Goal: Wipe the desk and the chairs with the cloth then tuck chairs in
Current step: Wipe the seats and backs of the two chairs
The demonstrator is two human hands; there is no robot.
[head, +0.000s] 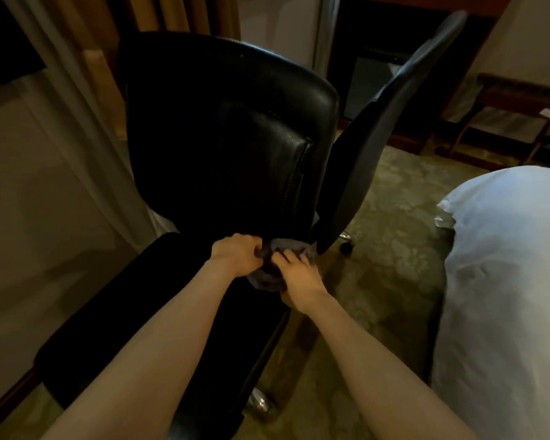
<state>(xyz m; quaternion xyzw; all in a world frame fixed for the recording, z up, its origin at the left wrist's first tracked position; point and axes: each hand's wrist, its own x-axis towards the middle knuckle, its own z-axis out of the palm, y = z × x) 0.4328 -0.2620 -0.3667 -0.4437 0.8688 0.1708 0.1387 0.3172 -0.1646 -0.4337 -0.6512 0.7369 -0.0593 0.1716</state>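
Observation:
A black leather office chair [223,147] fills the middle of the view, its padded seat facing me and its backrest [385,128] standing edge-on to the right. A grey cloth [269,277] lies bunched at the seat's near right corner. My left hand [238,254] grips the cloth's left side with curled fingers. My right hand [299,277] presses on the cloth's right side, fingers partly spread over it. Most of the cloth is hidden under both hands. A black armrest [124,300] runs below my left forearm.
A white bed [505,281] crowds the right side. Patterned carpet [388,217] lies between bed and chair. A beige wall and curtains [86,90] stand to the left. A wooden luggage rack [521,106] sits far right. The chair's chrome base [258,404] shows below.

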